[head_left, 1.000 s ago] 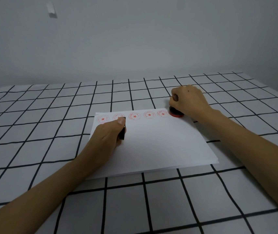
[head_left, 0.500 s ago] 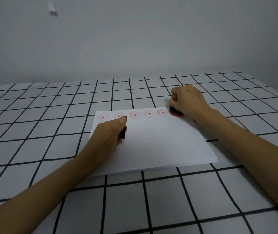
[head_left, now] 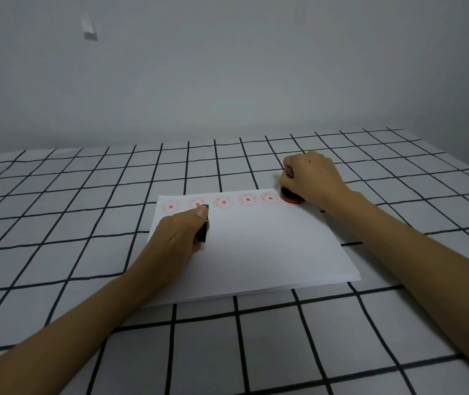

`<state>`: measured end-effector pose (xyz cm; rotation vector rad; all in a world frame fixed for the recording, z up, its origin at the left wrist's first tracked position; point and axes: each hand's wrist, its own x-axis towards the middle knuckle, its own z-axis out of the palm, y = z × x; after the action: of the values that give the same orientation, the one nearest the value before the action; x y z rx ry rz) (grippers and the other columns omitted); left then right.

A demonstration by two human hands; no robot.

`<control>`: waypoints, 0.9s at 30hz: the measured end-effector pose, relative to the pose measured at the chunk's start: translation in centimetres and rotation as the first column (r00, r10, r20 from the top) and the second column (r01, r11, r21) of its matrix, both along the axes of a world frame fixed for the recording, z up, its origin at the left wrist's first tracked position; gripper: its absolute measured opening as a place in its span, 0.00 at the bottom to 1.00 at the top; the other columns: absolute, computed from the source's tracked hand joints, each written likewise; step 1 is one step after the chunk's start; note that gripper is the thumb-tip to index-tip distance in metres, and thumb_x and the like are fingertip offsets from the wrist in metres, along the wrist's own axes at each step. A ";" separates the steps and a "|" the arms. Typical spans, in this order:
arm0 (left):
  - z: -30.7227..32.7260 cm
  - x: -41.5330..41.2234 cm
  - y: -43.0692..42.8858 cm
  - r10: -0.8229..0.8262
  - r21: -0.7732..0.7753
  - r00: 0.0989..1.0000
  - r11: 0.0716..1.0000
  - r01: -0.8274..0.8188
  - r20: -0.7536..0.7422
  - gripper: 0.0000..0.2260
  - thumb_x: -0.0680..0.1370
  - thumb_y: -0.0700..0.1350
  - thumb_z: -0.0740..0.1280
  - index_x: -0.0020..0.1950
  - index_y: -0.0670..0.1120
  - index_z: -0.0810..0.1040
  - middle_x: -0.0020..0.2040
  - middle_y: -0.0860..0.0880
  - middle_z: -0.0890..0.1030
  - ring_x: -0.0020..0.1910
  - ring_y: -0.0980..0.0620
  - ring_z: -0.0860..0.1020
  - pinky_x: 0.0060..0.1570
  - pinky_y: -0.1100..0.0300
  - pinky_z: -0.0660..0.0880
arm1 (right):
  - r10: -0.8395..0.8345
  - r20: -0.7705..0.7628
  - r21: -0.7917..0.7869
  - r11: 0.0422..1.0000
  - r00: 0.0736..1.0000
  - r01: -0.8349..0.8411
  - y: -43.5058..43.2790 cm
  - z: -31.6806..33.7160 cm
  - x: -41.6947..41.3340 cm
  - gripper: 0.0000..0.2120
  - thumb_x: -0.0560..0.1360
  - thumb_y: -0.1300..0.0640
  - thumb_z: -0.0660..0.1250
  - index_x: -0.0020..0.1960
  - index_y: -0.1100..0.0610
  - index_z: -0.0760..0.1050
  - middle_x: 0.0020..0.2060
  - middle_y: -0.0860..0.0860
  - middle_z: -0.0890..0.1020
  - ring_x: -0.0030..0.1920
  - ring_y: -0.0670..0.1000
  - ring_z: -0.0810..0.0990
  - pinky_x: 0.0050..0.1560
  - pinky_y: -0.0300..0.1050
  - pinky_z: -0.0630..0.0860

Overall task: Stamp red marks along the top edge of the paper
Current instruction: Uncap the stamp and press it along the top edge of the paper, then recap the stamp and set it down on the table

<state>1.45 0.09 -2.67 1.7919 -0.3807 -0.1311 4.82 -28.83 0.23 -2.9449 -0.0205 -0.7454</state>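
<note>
Closed around the stamp, your right hand stays pressed at the paper corner; nothing has shifted, so the sixth mark is forming.

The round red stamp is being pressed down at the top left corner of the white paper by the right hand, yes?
Not quite: the head view shows the round red stamp at the top right corner of the white paper, pressed down by the right hand.
</note>
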 end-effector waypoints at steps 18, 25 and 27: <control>2.6 -1.0 0.2 -0.107 0.190 0.922 0.981 0.037 0.371 0.14 0.75 0.59 0.63 0.50 0.49 0.76 0.32 0.55 0.81 0.26 0.53 0.78 0.27 0.59 0.76 | 0.110 0.145 0.879 0.441 0.983 -0.179 6.0 2.0 -3.7 0.16 0.75 0.53 0.67 0.30 0.57 0.72 0.29 0.54 0.75 0.27 0.49 0.69 0.31 0.42 0.65; 2.5 -0.8 0.3 -0.088 0.138 0.910 0.990 0.034 0.405 0.23 0.68 0.48 0.75 0.62 0.46 0.77 0.43 0.51 0.85 0.33 0.52 0.84 0.40 0.58 0.82 | 0.244 0.083 0.922 0.349 0.966 -0.168 9.6 0.5 -5.1 0.15 0.76 0.53 0.67 0.31 0.54 0.74 0.28 0.51 0.75 0.27 0.47 0.70 0.30 0.42 0.67; 2.5 -0.8 0.3 -0.102 0.140 0.907 0.989 0.048 0.409 0.26 0.67 0.48 0.76 0.63 0.45 0.77 0.43 0.52 0.85 0.34 0.53 0.84 0.41 0.60 0.82 | 0.259 0.084 0.929 0.328 0.962 -0.169 10.0 0.3 -5.3 0.16 0.77 0.53 0.67 0.31 0.52 0.73 0.27 0.48 0.74 0.26 0.46 0.70 0.29 0.42 0.68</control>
<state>0.64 0.41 -0.17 1.9295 -0.7620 0.1823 -0.50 -18.86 0.54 -1.7642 0.0170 -0.3625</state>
